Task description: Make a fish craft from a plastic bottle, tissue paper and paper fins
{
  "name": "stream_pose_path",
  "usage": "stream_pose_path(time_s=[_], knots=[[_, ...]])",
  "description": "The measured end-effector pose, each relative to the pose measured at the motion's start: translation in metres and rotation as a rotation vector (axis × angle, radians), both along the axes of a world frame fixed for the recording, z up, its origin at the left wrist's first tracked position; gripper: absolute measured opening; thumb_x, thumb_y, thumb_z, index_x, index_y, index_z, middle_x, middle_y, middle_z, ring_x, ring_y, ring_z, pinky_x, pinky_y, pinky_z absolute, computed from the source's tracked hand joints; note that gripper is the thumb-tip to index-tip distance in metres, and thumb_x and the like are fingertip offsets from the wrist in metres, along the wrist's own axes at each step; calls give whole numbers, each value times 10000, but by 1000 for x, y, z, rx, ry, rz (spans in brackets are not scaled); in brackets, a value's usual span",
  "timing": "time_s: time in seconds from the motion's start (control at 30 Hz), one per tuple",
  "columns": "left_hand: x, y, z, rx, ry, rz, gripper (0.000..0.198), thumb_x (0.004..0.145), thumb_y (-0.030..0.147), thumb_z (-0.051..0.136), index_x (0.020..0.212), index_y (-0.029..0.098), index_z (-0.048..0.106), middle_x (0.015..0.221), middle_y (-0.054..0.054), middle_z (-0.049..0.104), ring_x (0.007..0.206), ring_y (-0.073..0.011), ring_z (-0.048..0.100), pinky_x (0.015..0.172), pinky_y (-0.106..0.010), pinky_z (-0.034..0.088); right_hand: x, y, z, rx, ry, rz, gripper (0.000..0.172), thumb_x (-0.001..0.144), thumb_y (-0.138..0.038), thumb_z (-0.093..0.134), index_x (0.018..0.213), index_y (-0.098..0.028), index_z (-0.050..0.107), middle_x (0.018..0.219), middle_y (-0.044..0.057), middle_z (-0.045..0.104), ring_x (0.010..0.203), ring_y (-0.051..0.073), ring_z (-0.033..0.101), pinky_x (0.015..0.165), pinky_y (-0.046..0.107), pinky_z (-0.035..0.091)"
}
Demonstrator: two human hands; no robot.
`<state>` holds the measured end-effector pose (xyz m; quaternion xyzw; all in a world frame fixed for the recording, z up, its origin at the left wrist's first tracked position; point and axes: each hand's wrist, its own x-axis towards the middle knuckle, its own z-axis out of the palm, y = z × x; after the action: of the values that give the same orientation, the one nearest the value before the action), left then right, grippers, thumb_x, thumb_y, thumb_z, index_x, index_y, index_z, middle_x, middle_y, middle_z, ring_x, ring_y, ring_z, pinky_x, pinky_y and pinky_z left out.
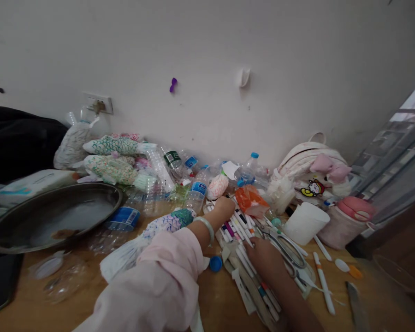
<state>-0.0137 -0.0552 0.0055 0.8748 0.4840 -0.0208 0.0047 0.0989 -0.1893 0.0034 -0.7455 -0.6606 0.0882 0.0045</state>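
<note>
And here you are, both arms out over a crowded surface (pixel 216 304), working at the heap of markers (pixel 242 226) right in front of you. Your left hand (pixel 224 208) sits curled at the heap's far end, its fingertips hidden, so I can't tell whether they pinch anything. Your right hand (pixel 263 256) is down over the near side, fingers bent toward the markers; again, no telling if they grip one.

Look at the traffic! An orange wrapper (pixel 251 200) crowds the heap's far edge, scissors (pixel 301 251) lie just right of your right hand, and a white cup (pixel 306 223) stands beyond them. On the left, your sleeve crosses in front of a painted fish (pixel 166 226), with a blue cap (pixel 215 263) lying near your wrist. Behind, clear bottles (pixel 198 189) jam up toward the wall, a big dark pan (pixel 55 212) fills the far left, and a pale backpack (pixel 311 161) leans at the back right.
</note>
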Motion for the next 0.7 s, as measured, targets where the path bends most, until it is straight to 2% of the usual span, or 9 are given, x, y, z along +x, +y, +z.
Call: stream_pose_path(time_s=[0.23,0.37,0.5,0.63,0.7], knots=[[9,-6,5,-78,39,37,291,833,311,512,1066,138,545,1073,-79,574,925,-181,570,781,-387,493,1,-5,7,68,176,-48,359,819,-206,405,1131,-103,550,986,147,656,935,227,599,746,276,399],[14,-10,3,-100,38,56,295,836,307,509,1078,142,539,1079,-77,572,927,-182,570,778,-389,496,10,-3,10,74,180,-62,331,827,-239,429,1094,-121,583,908,128,673,854,228,615,701,277,401],[15,-13,2,-101,31,63,298,836,308,509,1081,140,538,1073,-79,575,925,-183,572,778,-392,496,15,0,6,67,131,8,316,854,-269,420,1064,-144,621,926,130,679,880,237,617,718,283,402],[11,-15,1,-82,20,24,285,837,307,507,1063,137,546,1060,-75,582,918,-179,575,777,-388,496,4,2,-2,57,59,83,322,890,-242,355,980,-137,646,891,140,686,873,238,626,700,280,405],[8,-16,0,-65,13,2,283,837,305,508,1060,135,548,1059,-76,583,914,-177,576,775,-384,497,-4,6,-7,55,4,91,336,900,-233,336,1010,-121,632,878,153,684,850,242,631,680,284,409]])
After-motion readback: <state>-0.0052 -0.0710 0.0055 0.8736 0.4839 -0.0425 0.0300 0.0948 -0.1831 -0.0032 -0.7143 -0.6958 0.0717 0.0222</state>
